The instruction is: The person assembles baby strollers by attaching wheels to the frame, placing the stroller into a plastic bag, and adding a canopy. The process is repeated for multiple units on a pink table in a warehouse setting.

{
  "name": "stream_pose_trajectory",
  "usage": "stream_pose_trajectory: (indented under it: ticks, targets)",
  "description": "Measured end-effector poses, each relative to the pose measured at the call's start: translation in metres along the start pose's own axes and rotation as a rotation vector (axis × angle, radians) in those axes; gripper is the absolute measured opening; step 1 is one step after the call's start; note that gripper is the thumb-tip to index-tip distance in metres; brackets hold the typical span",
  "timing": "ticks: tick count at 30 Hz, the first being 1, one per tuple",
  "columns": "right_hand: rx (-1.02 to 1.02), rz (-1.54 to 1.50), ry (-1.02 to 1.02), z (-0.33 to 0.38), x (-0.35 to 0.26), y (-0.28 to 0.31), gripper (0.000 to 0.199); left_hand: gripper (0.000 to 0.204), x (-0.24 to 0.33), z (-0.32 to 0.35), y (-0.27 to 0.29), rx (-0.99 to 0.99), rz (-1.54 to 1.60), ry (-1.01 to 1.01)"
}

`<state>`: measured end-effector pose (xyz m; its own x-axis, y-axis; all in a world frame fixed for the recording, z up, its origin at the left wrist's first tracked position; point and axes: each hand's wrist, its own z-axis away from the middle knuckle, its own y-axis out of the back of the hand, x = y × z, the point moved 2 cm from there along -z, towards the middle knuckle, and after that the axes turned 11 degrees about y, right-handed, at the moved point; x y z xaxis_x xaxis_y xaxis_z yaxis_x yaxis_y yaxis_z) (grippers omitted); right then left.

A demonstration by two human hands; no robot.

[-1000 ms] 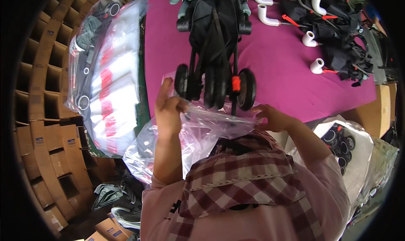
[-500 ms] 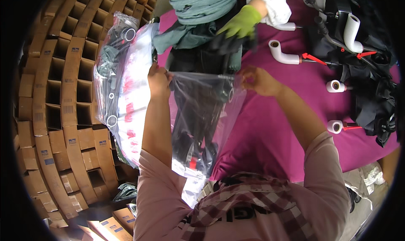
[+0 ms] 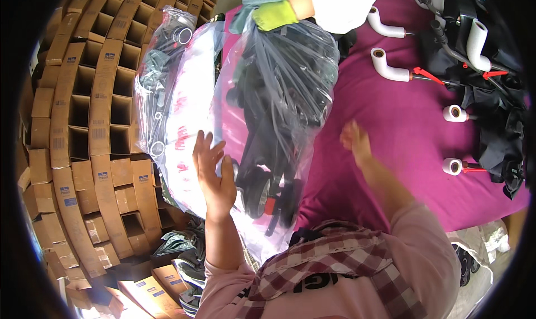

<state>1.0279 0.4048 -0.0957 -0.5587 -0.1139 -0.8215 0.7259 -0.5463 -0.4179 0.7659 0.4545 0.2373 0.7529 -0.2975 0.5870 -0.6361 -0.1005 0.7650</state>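
Found the folded black fabric stroller (image 3: 265, 146) lying on the desk covered in magenta cloth (image 3: 419, 129), sheathed in a long clear plastic bag (image 3: 287, 112), left of the white curved tube handles (image 3: 391, 69). Saw the left hand (image 3: 215, 176) raised by the bag's near left edge, with fingers spread apart, clamped on nothing; could not tell touching from hovering. Noted the right hand (image 3: 356, 142) beyond the bag's right side, with fingers loosely bent, apparently empty. Judged both held wide to leave the bag free. Saw a co-worker's yellow-green gloved hand (image 3: 275, 16) at the far end, probably for steadying. Read the long axis as running far to near, slanting slightly leftward nearer, with black wheels (image 3: 257, 200) pointing toward the desk's near edge.
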Motion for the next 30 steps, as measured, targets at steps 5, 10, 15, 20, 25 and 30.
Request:
stream_pose_trajectory:
  ticks: [5,10,15,20,25,30]
  targets:
    - [-0.314,0.155,-0.446,0.128,0.030,0.018,0.080,0.047,-0.026,0.047,0.028,-0.032,0.095,0.010]
    - [-0.577,-0.011,-0.405,0.147,-0.074,-0.057,0.078,0.046,-0.013,0.065,0.043,-0.047,0.221,-0.081]
    - [-0.530,0.511,0.038,0.153,-0.075,-0.159,0.060,0.045,-0.047,0.113,0.089,-0.013,0.237,-0.064]
    - [-0.340,0.728,0.326,0.089,-0.066,-0.198,0.029,0.041,-0.115,0.180,0.153,0.063,0.115,0.126]
    - [0.414,0.499,0.623,0.019,-0.105,-0.095,0.037,0.036,-0.138,0.214,0.193,0.129,0.048,0.124]
    - [0.300,0.879,0.582,0.126,0.022,0.032,0.032,0.037,-0.152,0.207,0.175,0.117,0.335,0.153]
